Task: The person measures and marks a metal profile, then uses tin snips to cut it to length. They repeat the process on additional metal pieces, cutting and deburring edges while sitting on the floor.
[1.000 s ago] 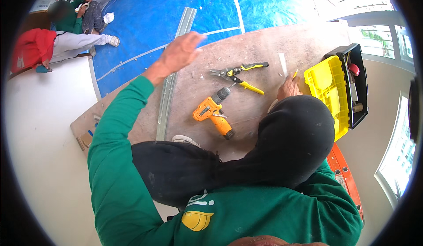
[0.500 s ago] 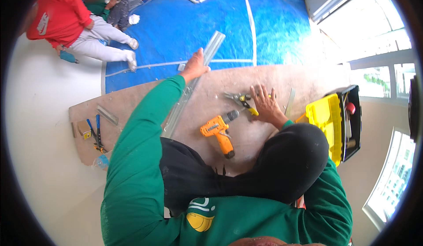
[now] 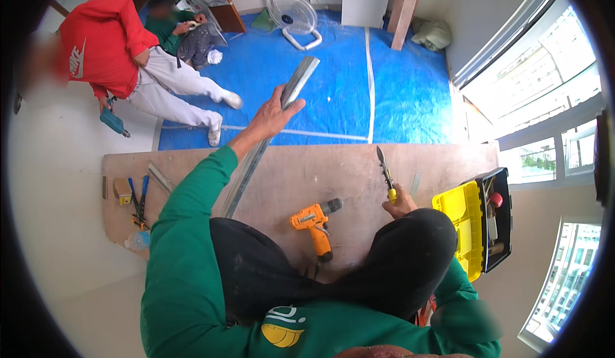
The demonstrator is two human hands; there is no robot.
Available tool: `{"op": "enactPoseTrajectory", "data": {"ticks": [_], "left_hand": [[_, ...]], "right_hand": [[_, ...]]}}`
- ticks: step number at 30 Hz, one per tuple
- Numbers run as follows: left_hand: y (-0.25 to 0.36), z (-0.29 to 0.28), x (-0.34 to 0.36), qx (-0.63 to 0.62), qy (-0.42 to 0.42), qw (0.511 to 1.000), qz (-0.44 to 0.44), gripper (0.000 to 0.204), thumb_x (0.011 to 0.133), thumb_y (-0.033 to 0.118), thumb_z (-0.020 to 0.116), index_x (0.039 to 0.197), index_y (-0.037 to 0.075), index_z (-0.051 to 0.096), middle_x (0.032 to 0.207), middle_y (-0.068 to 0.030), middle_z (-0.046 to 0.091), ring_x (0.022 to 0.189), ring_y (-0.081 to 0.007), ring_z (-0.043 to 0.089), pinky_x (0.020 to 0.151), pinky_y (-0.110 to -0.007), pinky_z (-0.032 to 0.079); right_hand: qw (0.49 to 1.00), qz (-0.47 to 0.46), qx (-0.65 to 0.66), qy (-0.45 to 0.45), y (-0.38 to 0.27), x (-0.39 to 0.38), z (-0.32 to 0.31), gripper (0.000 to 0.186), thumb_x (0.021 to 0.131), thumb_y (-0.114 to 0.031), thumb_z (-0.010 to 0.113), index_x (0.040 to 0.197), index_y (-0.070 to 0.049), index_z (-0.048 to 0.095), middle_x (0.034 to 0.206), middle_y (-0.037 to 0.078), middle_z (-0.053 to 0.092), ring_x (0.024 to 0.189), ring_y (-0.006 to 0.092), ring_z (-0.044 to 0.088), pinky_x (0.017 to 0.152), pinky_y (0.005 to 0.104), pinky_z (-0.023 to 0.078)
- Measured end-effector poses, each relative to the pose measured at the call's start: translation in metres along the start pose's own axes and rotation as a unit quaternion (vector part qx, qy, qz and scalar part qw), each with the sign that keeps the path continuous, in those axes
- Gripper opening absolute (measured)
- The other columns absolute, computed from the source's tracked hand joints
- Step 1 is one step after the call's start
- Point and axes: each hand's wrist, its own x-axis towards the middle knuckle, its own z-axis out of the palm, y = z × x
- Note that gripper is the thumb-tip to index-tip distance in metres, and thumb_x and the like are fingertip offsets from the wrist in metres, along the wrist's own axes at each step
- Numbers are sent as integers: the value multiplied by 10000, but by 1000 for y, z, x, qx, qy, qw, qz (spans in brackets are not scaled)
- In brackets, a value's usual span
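My left hand (image 3: 269,119) is closed around a long metal channel (image 3: 300,81). The channel slants from beside my left knee up and away past the far edge of the board. In my right hand (image 3: 401,203), near my right knee, is a pair of tin snips (image 3: 385,169) with yellow handles, its blades pointing away from me. Part of the right hand is hidden behind the knee. An orange cordless drill (image 3: 311,219) lies on the brown board (image 3: 346,166) between my knees and the snips, touched by neither hand.
At right stands an open toolbox (image 3: 471,223) with a yellow tray. Blue-handled cutters (image 3: 141,201), a small box (image 3: 122,191) and a short metal piece (image 3: 160,176) lie at left. Beyond are a blue tarp (image 3: 339,92), a fan (image 3: 291,15) and two people, one holding a drill (image 3: 114,124).
My right hand, open over the snips before, now grips them and has raised them off the board. The channel has swung slightly in my left hand. The view has tilted up.
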Motion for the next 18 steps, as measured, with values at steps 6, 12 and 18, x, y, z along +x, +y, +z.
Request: {"op": "enactPoseTrajectory", "data": {"ticks": [6,12,18], "left_hand": [[49,-54,-32,33,12,999,6,703,966,329,677,1532,-42,489,1393,-293,647,1258,-404,660,1074,-473,506],[102,-79,-98,14,196,976,97,821,1087,578,545,1602,-53,444,1467,-362,600,1313,-519,624,1148,-507,489],[117,-85,-127,118,354,919,128,707,1112,551,585,1426,-80,527,1157,-297,660,1077,-465,712,852,-524,612]], "right_hand": [[915,-361,-111,140,-110,-18,-118,756,956,-148,732,1622,-34,394,1481,291,557,1391,496,546,1118,539,482],[903,-415,-87,62,-247,-37,-151,785,903,-125,710,1629,-13,434,1545,290,557,1437,450,558,1230,467,437],[904,-422,-51,41,-273,-40,-120,712,875,-108,692,1545,27,492,1384,286,664,1312,469,635,1127,496,493]]}}
